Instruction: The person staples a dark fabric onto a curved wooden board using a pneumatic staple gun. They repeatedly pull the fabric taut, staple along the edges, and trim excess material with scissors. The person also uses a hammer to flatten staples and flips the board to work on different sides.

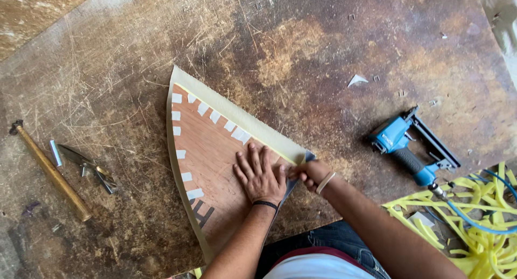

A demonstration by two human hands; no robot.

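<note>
Work surface: worn, scratched brown workbench [301, 47], stained and littered with small staples and scraps.
Workpiece: triangular plywood panel [210, 166] wrapped in pale cream fabric [253, 123], lying flat near the middle of the bench, just in front of the person; the fabric edge is folded over the wood in short white tabs along two sides.
Left hand [260, 175]: pressed flat on the plywood, palm down, fingers spread apart, holding nothing (a dark band sits on the wrist).
Right hand [311, 174]: at the panel's right corner, fingers pinched together on the fabric edge there; a pale bracelet is on the wrist.
Stapler: blue pneumatic staple gun [409, 147] lies on the bench well to the right of the hands, untouched, with a blue air hose [474, 221] attached.
Left of the panel: wooden-handled hammer [51, 171] and metal shears [89, 166], lying near each other.
Lower right: heap of yellow strips [484, 241].
</note>
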